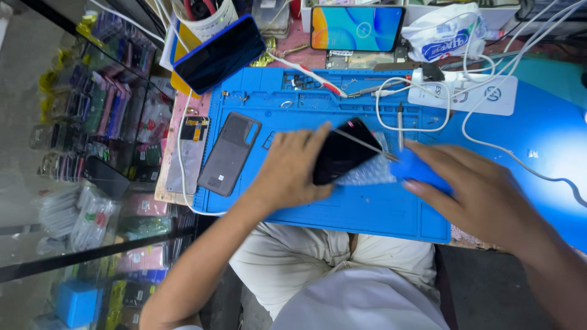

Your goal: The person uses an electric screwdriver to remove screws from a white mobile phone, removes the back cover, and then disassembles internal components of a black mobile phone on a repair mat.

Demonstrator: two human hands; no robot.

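Head view: left hand fingers pinching black phone, right hand fingers around blue tool, grey back cover nearby.

The left hand holds a black phone up on its edge. The right hand holds a blue tool whose thin metal tip touches the phone just beside the left fingers.

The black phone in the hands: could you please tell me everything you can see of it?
The black phone is a dark, glossy slab, tilted above the blue work mat. The left hand grips its left edge. The right hand holds a blue tool whose thin metal tip meets its upper right edge. Bubble wrap lies beneath it.
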